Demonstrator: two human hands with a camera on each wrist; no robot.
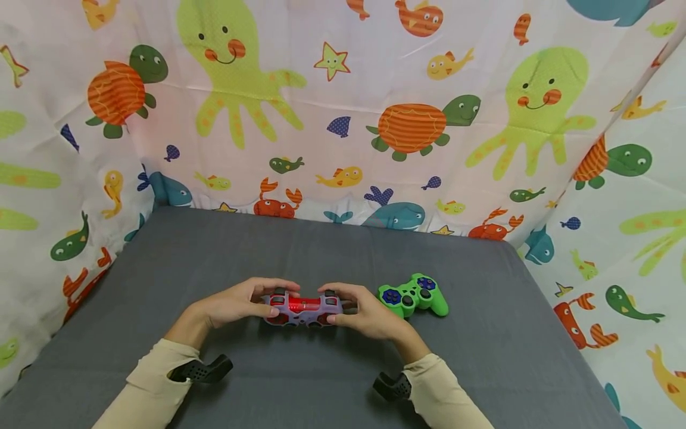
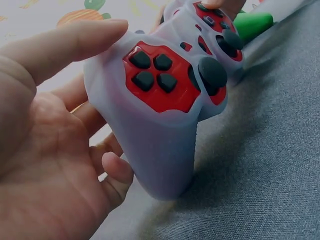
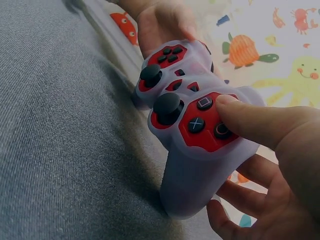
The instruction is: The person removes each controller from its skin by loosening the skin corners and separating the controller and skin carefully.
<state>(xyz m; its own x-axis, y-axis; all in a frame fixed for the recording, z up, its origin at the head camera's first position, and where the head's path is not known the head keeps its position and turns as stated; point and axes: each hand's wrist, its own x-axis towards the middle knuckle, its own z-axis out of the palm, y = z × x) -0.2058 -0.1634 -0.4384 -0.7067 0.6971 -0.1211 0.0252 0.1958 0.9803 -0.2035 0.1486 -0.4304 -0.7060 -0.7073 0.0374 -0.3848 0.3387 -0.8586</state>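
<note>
Head view: both hands were clamped on a red controller (image 1: 303, 305) in a milky cover, left hand (image 1: 238, 302) on one end, right hand (image 1: 370, 313) on the other, out over the gray cloth (image 1: 300, 387). A green controller (image 1: 412, 296) lay just beside the right hand.

Left wrist view: the thumb (image 2: 75, 42) lay by the top edge near the direction buttons (image 2: 152, 72), fingers round the back. Couldn't tell if the handle touched the cloth.

Right wrist view: the thumb sat over the face buttons (image 3: 196, 124), other fingers behind the handle.
</note>
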